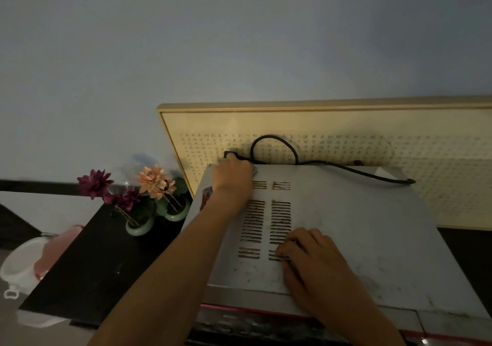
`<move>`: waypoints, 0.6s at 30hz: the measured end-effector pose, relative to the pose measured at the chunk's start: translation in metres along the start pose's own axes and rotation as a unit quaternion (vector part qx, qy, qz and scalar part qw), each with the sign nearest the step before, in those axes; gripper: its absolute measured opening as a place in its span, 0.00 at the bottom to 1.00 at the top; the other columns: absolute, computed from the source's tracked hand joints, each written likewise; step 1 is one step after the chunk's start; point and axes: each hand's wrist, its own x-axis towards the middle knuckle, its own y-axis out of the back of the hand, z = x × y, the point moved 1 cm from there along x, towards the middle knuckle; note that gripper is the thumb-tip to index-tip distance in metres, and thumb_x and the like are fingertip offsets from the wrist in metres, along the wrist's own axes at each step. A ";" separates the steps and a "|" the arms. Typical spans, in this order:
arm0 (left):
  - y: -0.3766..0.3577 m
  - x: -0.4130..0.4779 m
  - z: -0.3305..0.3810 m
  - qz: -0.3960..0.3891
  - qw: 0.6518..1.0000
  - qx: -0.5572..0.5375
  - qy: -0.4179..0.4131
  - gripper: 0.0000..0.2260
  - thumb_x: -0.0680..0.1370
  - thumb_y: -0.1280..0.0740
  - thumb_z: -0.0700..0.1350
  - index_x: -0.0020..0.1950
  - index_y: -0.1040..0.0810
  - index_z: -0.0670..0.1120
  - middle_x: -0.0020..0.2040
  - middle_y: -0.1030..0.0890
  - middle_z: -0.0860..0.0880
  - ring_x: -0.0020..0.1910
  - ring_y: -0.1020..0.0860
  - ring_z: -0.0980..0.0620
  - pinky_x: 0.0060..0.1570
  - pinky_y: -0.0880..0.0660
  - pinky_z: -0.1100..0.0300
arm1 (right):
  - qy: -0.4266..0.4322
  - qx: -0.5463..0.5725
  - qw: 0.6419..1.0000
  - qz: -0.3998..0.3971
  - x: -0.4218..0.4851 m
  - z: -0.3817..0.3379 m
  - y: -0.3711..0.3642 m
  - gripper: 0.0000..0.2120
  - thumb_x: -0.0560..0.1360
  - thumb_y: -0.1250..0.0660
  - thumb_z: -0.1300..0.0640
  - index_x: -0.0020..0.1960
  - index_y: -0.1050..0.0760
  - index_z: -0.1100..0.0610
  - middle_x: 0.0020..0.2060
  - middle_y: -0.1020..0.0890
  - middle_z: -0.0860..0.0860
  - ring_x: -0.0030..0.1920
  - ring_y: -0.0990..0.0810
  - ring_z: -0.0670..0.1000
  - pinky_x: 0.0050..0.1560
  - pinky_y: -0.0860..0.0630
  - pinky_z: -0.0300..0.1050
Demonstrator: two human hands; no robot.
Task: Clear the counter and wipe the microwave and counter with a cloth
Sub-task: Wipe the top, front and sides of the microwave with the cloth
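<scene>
The grey microwave (359, 228) fills the lower right, its stained top with rows of vent slots facing me. My left hand (233, 176) reaches to the far left corner of the top and presses a bluish cloth (255, 170), of which only a small edge shows beside the fingers. My right hand (311, 258) lies flat on the top near the front, fingers spread over the vent slots, holding nothing. A black power cord (277, 143) loops behind the microwave and trails off to the right.
A framed panel of calligraphy (399, 143) leans on the wall behind the microwave. On the dark counter (106, 252) to the left stand two green vases with artificial flowers (149, 186). A white and pink container (32, 260) sits lower left, off the counter.
</scene>
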 end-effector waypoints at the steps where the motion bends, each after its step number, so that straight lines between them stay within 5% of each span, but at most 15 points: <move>1: 0.000 0.001 0.007 -0.004 1.000 -0.016 -0.008 0.11 0.84 0.39 0.45 0.63 0.21 0.47 0.64 0.27 0.41 0.55 0.21 0.41 0.50 0.26 0.51 | -0.001 -0.003 1.000 -0.004 0.000 0.000 0.000 0.11 0.77 0.42 0.48 0.54 0.23 0.47 0.53 0.23 0.45 0.50 0.24 0.49 0.48 0.24 0.44; 6: 0.004 -0.008 0.073 -0.020 0.968 -0.175 -0.180 0.13 0.84 0.41 0.51 0.65 0.21 0.56 0.65 0.27 0.42 0.55 0.20 0.39 0.56 0.21 0.46 | 0.004 -0.004 1.000 -0.011 0.000 0.000 -0.001 0.10 0.76 0.39 0.50 0.52 0.22 0.49 0.52 0.23 0.47 0.49 0.25 0.51 0.46 0.24 0.46; 9: 0.007 -0.020 0.091 -0.025 0.956 -0.151 -0.249 0.17 0.85 0.43 0.55 0.72 0.25 0.55 0.65 0.28 0.41 0.55 0.21 0.39 0.53 0.22 0.46 | 0.005 -0.003 1.000 -0.012 -0.001 0.002 -0.001 0.10 0.75 0.40 0.50 0.52 0.22 0.49 0.52 0.23 0.48 0.49 0.25 0.51 0.45 0.24 0.46; 18: -0.017 -0.065 -0.028 0.032 0.991 -0.126 0.017 0.15 0.85 0.42 0.55 0.69 0.26 0.56 0.60 0.27 0.45 0.55 0.21 0.41 0.50 0.23 0.48 | 0.017 0.022 0.999 -0.016 -0.002 0.004 0.001 0.13 0.76 0.43 0.48 0.54 0.22 0.49 0.53 0.23 0.47 0.50 0.24 0.51 0.46 0.22 0.47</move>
